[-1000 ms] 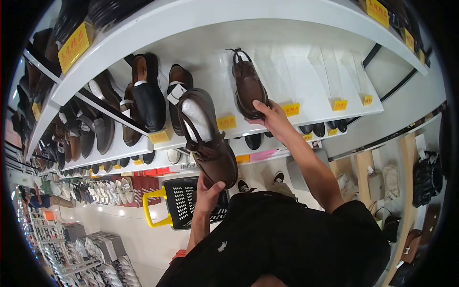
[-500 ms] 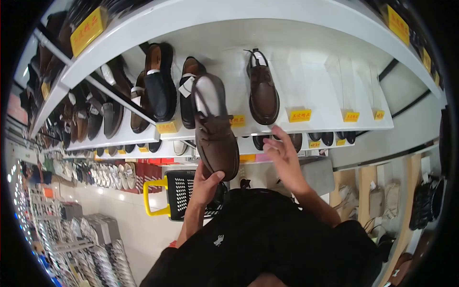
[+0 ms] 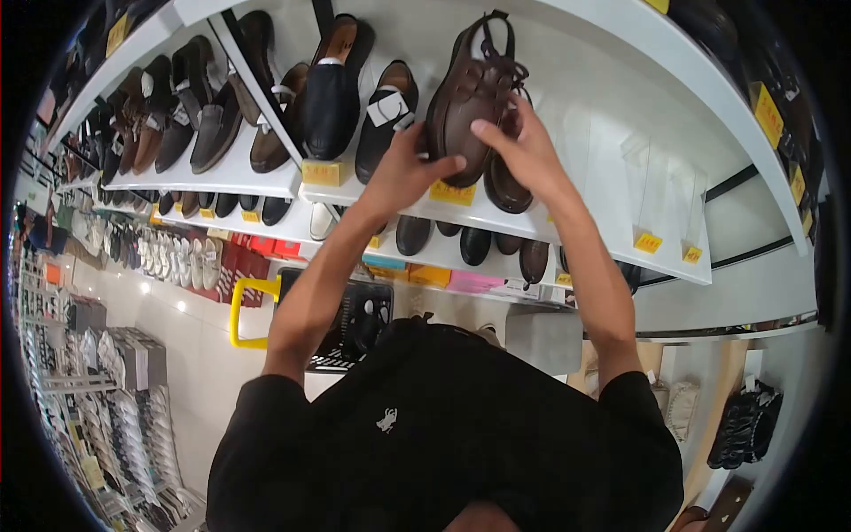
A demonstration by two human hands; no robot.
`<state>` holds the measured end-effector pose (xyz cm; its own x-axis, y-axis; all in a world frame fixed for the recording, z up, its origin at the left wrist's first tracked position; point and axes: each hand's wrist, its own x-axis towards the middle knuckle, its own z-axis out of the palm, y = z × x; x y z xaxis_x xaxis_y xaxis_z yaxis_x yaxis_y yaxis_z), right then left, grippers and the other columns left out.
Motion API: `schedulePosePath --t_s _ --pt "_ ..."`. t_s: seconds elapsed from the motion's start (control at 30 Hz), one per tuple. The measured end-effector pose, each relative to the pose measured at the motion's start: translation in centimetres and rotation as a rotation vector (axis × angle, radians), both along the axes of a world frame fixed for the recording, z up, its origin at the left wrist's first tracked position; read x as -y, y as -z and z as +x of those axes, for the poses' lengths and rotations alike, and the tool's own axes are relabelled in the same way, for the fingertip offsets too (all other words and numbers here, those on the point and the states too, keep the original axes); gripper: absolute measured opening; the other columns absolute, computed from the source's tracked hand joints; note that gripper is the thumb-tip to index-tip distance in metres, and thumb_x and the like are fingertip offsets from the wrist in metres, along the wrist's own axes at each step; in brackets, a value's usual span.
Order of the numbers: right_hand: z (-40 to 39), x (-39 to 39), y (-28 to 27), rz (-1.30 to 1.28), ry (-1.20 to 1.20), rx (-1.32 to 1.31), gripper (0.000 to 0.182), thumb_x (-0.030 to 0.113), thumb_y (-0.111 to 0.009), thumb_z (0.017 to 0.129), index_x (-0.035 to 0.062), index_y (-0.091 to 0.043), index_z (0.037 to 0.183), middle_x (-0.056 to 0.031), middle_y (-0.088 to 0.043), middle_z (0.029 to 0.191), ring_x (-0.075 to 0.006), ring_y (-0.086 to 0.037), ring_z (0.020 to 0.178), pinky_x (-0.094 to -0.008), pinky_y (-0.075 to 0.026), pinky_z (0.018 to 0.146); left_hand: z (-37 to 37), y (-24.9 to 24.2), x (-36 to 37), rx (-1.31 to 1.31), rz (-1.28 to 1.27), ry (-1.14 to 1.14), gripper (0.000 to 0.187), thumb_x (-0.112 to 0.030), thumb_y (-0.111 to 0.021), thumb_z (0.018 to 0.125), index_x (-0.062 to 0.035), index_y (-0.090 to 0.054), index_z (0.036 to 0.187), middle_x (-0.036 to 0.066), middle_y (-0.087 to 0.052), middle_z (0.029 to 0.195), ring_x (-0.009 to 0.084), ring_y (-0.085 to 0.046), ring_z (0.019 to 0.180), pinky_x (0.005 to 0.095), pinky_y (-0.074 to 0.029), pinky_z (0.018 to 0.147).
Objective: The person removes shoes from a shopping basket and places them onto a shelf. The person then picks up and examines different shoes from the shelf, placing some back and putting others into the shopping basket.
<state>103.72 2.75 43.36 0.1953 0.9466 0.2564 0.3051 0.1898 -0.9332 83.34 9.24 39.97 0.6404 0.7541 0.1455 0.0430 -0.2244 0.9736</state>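
The left hand and right hand, partly curled with thumbs over its front, hold the brown shoe from both sides, presumably to steady it, toe toward the person, over the white shelf and overlapping a second brown shoe, contact unclear.

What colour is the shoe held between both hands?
Dark brown; the shoe shows best in the head view.

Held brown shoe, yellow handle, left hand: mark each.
Held brown shoe (image 3: pixel 456 113), head view: upper, near the laces.
Yellow handle (image 3: pixel 236 315), head view: outer bar.
Left hand (image 3: pixel 403 177), head view: back of hand.
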Motion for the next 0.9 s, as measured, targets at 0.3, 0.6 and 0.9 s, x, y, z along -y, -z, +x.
schedulePosePath --t_s 0.3,0.6,0.9 --pt "1.3 -3.7 3.8 0.012 0.122 0.193 0.081 0.032 -0.073 0.089 -0.0077 -0.033 0.146 -0.0249 -0.061 0.128 -0.0310 -0.062 0.117 -0.0372 -0.047 0.101 3.0 5.3 -3.2 -0.061 0.232 -0.169 0.084 -0.015 -0.074 0.089 0.0163 -0.025 0.148 0.019 -0.062 0.121 0.0214 -0.061 0.111 0.0316 -0.047 0.098" --pt "0.1 -2.6 2.3 -0.061 0.236 0.387 0.082 0.035 -0.071 0.089 -0.0094 -0.031 0.146 -0.0308 -0.057 0.133 -0.0398 -0.058 0.123 -0.0416 -0.045 0.105 3.7 6.6 -3.1 -0.013 0.161 -0.149 0.080 -0.013 -0.071 0.090 0.0144 -0.025 0.149 0.024 -0.055 0.131 0.0270 -0.057 0.122 0.0337 -0.044 0.105" --pt "-1.2 -1.6 3.6 0.041 0.261 0.503 0.072 0.021 -0.065 0.093 -0.0118 -0.031 0.147 -0.0328 -0.046 0.143 -0.0439 -0.046 0.134 -0.0419 -0.037 0.112 3.9 7.0 -1.7 0.070 0.226 -0.226 0.078 -0.023 -0.070 0.093 0.0107 -0.029 0.149 0.028 -0.042 0.138 0.0361 -0.052 0.125 0.0400 -0.043 0.106"
